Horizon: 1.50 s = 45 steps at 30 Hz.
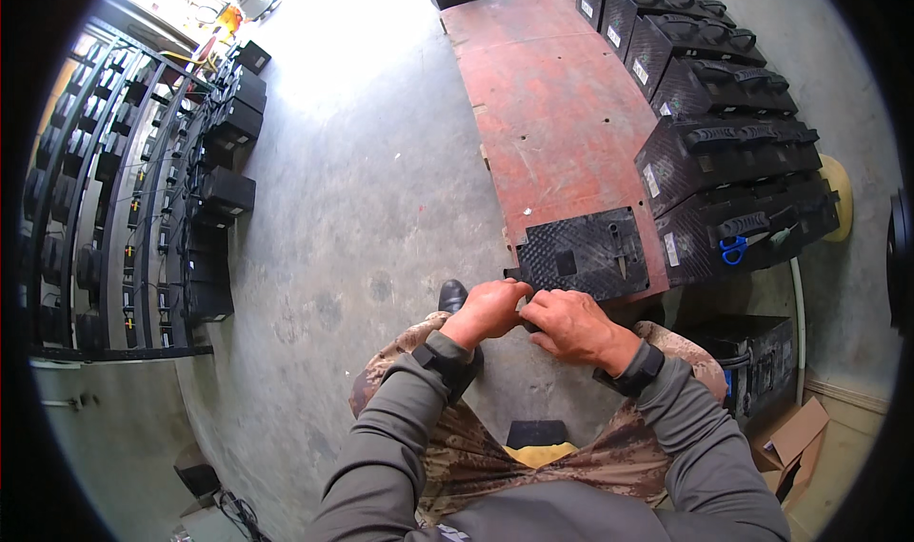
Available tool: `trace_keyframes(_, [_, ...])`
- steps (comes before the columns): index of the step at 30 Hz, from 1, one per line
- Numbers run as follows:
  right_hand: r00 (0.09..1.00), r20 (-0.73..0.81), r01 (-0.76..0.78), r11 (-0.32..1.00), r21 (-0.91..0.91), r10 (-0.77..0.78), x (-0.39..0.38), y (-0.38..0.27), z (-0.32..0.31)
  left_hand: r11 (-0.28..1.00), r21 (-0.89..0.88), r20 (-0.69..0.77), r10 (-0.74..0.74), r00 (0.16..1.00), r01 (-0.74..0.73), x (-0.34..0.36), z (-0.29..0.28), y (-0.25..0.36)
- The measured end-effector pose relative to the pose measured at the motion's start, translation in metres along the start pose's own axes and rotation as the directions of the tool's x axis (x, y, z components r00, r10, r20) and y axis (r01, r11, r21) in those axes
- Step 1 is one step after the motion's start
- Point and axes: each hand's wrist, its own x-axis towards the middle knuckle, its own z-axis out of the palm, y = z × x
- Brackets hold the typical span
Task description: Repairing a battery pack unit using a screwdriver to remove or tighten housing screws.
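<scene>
My left hand (pixel 487 313) and my right hand (pixel 576 328) meet low in front of me, both with fingers closed around a small dark item that their fingers mostly hide. Just beyond them a black textured plate (pixel 552 237) with a small dark square on it lies on the near end of a red board (pixel 538 85). A narrow metal tool (pixel 622 266) lies on that plate's right part. To its right, blue-handled scissors (pixel 735 249) rest on top of a black box (pixel 695 237).
Black handled boxes (pixel 714 156) line the red board's right side. At left stands a metal rack (pixel 119 351) of black units and cables. Below right are a dark case (pixel 762 342) and an open cardboard box (pixel 800 432). Grey concrete floor (pixel 352 209) runs between rack and board.
</scene>
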Motion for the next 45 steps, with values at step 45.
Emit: trace_keyframes(45, [0.996,-0.092,0.001,0.999,0.035,0.002,0.002,0.003,0.006,1.000,0.008,0.017,0.018,1.000,-0.019,0.001,0.006,-0.006])
